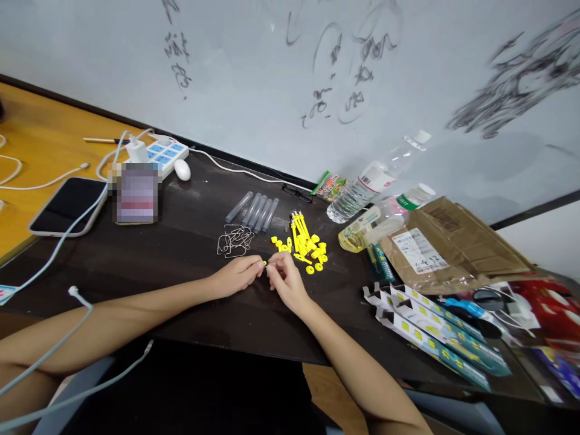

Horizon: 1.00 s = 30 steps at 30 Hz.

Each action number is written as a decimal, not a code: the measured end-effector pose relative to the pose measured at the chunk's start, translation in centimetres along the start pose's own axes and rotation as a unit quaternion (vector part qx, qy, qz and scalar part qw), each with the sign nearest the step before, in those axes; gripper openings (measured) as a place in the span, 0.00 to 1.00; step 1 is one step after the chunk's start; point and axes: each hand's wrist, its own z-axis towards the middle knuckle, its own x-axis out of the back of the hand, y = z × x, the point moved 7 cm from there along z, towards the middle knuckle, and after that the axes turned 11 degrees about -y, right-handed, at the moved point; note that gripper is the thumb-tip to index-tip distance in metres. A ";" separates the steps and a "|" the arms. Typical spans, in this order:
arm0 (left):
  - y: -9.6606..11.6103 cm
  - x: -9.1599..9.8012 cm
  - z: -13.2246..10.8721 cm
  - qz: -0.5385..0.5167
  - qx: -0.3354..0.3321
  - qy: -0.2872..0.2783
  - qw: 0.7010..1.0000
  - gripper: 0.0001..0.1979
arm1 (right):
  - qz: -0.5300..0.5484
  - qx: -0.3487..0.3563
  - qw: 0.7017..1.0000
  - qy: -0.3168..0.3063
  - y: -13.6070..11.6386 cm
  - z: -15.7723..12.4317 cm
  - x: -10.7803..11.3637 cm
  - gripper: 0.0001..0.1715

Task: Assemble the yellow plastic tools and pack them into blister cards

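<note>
My left hand (238, 275) and my right hand (284, 278) meet over the dark table (172, 260), fingertips pinched together around a small yellow plastic piece (264, 263). Just beyond them lies a pile of yellow plastic parts (304, 244). To the left of the pile sits a heap of bent wire clips (234, 240). A row of clear plastic tubes (254, 210) lies behind the clips.
Two plastic bottles (376, 181) lie on their sides at the right, beside a brown parcel bag (448, 244) and printed card packs (435, 332). A phone (67, 205), a power strip (158, 154) and white cables (54, 251) sit at the left.
</note>
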 end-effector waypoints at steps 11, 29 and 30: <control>0.1 -0.2 0.0 -0.106 0.034 -0.028 0.993 0.20 | -0.231 0.045 0.971 0.029 -1.6 -0.2 0.8 0.06; 1.7 1.3 0.0 0.165 -0.018 0.029 0.986 0.12 | 0.025 -0.061 0.995 -0.075 -0.1 0.2 -1.7 0.10; 1.7 1.6 -0.1 0.158 -0.016 0.042 0.986 0.13 | -0.043 -0.047 0.996 -0.068 -0.5 0.1 -1.5 0.07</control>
